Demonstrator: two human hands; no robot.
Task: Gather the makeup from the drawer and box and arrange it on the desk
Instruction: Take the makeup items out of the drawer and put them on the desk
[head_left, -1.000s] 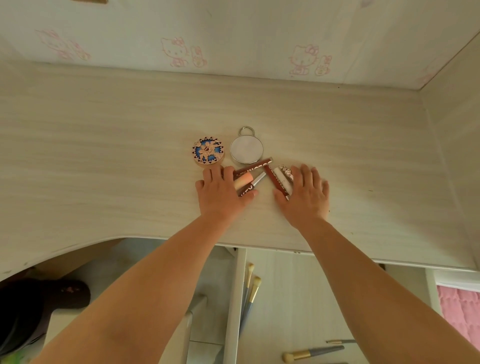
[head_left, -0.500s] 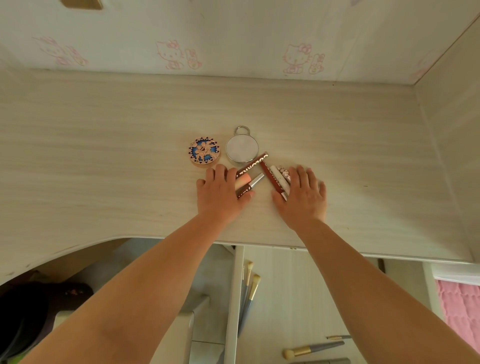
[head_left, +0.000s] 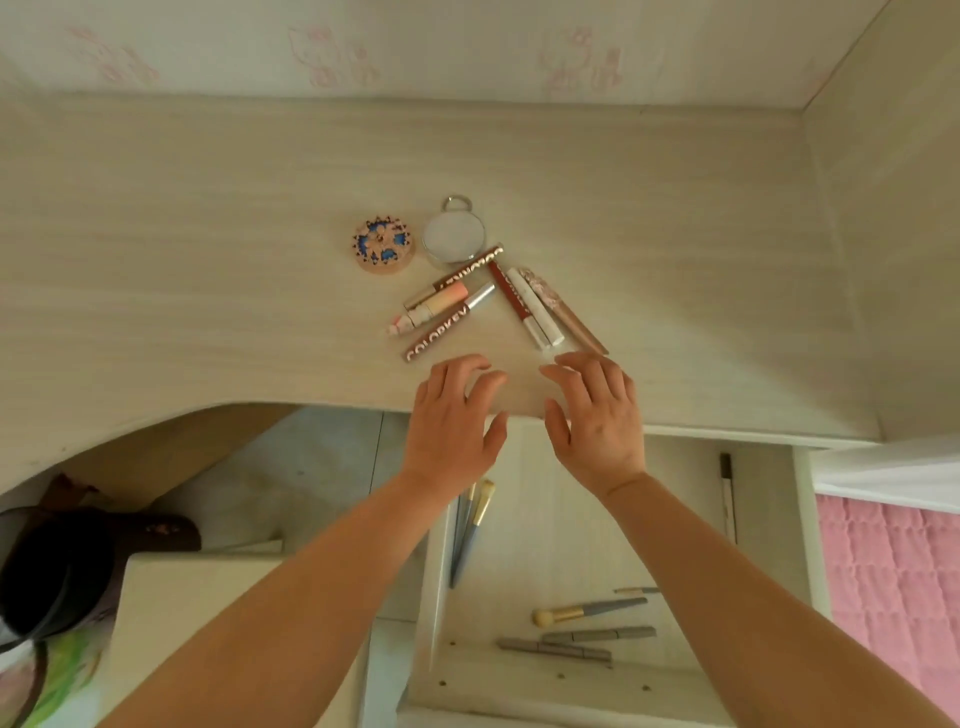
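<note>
On the pale wooden desk (head_left: 208, 234) lie a round patterned compact (head_left: 384, 246) and a round silver mirror (head_left: 454, 238) side by side. In front of them, two slanted groups of tubes form a V: brown lip glosses and a peach tube (head_left: 447, 306) on the left, a brown, a white and a pink tube (head_left: 540, 306) on the right. My left hand (head_left: 457, 415) and my right hand (head_left: 595, 415) hover at the desk's front edge, fingers spread, holding nothing and clear of the tubes. The open drawer (head_left: 800, 519) below holds several brushes (head_left: 589, 610) and pencils.
Two long blue-handled brushes (head_left: 470, 530) lie at the drawer's left side and a dark pencil (head_left: 727, 493) at its right. A white stool (head_left: 208, 623) and a dark bag (head_left: 57, 566) sit lower left. Pink bedding (head_left: 893, 597) is at the right.
Both hands have let go of the tubes and drawn back toward me to the desk's front edge. The tubes now lie uncovered in two slanted groups.
</note>
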